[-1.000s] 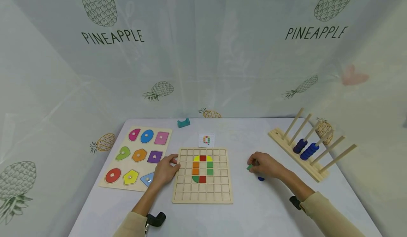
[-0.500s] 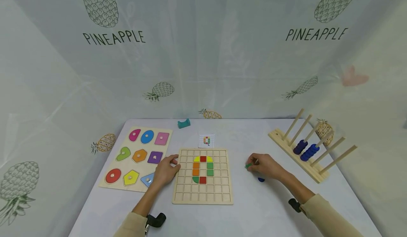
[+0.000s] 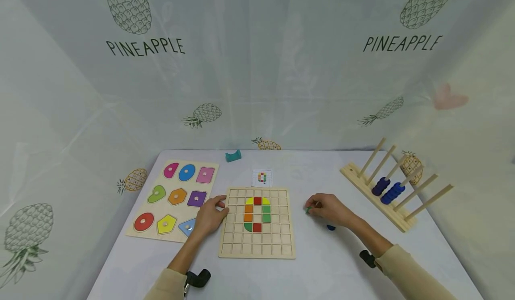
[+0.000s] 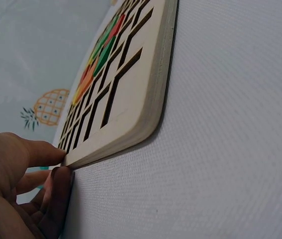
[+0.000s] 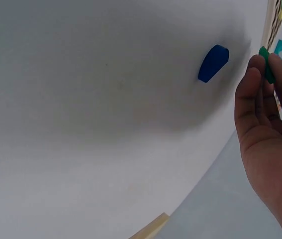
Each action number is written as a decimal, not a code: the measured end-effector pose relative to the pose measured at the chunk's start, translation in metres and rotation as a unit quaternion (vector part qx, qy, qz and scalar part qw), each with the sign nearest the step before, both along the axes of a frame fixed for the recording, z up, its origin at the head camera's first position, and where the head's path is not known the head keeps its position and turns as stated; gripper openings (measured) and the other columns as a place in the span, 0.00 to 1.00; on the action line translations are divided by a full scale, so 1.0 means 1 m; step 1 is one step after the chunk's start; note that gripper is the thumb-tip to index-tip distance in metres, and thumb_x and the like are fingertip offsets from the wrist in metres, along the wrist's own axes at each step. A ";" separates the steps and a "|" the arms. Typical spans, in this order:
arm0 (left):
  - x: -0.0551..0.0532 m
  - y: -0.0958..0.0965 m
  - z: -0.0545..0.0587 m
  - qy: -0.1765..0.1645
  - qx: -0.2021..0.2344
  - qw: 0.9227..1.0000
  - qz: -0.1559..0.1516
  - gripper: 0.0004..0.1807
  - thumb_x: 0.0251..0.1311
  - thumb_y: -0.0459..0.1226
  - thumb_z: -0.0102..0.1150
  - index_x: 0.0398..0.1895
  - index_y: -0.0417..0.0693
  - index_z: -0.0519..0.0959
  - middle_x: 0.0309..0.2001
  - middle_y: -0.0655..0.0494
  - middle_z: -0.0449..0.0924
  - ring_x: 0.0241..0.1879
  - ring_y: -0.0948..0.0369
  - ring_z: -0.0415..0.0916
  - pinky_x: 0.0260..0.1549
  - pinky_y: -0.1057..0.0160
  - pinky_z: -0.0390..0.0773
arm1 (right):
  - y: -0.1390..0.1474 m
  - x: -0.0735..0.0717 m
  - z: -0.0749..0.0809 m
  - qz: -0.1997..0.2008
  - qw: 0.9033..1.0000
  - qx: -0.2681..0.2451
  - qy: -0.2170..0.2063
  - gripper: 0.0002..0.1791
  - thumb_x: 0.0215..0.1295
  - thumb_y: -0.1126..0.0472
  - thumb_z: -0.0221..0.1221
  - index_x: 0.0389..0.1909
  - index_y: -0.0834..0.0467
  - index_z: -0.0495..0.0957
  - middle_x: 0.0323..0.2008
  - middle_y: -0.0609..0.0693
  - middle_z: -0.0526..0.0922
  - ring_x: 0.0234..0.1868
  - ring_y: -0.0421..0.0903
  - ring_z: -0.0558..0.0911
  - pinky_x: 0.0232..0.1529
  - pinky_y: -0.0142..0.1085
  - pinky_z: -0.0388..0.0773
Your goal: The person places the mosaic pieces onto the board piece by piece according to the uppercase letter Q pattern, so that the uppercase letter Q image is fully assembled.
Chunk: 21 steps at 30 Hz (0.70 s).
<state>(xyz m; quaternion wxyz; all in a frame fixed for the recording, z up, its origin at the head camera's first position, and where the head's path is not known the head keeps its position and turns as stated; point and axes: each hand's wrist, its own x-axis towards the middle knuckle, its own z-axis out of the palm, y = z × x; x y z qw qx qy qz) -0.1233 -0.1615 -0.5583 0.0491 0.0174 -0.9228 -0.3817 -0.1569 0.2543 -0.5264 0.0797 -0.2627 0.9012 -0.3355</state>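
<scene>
A square wooden grid board [image 3: 236, 246] lies in the middle of the white table, with yellow, red, orange and green tiles forming a ring in its cells. At its left edge my left hand [image 3: 211, 215] touches the rim with thumb and fingertips, also seen closely in the left wrist view, where the board edge [image 4: 153, 112] lies flat on the table. Right of the board, my right hand [image 3: 331, 209] pinches a small green tile [image 5: 267, 64] between thumb and fingertips. A blue tile [image 5: 213, 63] with a curved side lies on the table below that hand.
Behind the board lies a pattern card [image 3: 262, 178]. A teal curved block [image 3: 233, 156] sits near the back edge. A shape puzzle board [image 3: 181, 201] lies at left. At right stands a wooden peg rack [image 3: 378, 197] with blue rings on two pegs.
My right hand has moved a little to the left toward the grid board, carrying the green tile. The left hand stays at the board's edge.
</scene>
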 end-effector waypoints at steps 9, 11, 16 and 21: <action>0.000 0.001 0.001 0.004 -0.004 1.000 0.002 0.24 0.58 0.36 0.68 0.59 0.44 0.81 0.36 0.56 0.80 0.30 0.62 0.70 0.28 0.64 0.69 | -0.019 0.004 0.008 0.012 1.000 -0.010 0.010 0.08 0.66 0.63 0.64 0.45 0.57 0.85 0.37 0.41 0.82 0.33 0.37 0.77 0.34 0.32 0.77; 0.001 0.001 0.001 0.008 -0.007 1.000 0.001 0.23 0.58 0.36 0.68 0.58 0.43 0.81 0.36 0.57 0.80 0.30 0.62 0.71 0.28 0.63 0.69 | -0.025 0.005 0.010 0.013 1.000 -0.009 0.009 0.09 0.66 0.64 0.64 0.45 0.57 0.86 0.37 0.41 0.81 0.34 0.36 0.77 0.35 0.32 0.76; 0.000 0.000 -0.001 0.007 -0.009 1.000 0.000 0.24 0.58 0.36 0.68 0.59 0.43 0.81 0.36 0.57 0.80 0.31 0.61 0.70 0.29 0.63 0.69 | -0.038 0.006 0.012 0.019 1.000 -0.007 0.006 0.09 0.65 0.65 0.65 0.46 0.56 0.86 0.37 0.41 0.81 0.34 0.36 0.76 0.35 0.31 0.76; 0.000 0.000 -0.002 0.005 -0.006 1.000 0.001 0.24 0.57 0.36 0.69 0.59 0.44 0.81 0.36 0.57 0.79 0.31 0.62 0.70 0.30 0.63 0.69 | -0.050 0.006 0.013 0.028 1.000 -0.003 -0.005 0.10 0.65 0.64 0.65 0.46 0.56 0.87 0.37 0.40 0.81 0.34 0.37 0.75 0.35 0.31 0.75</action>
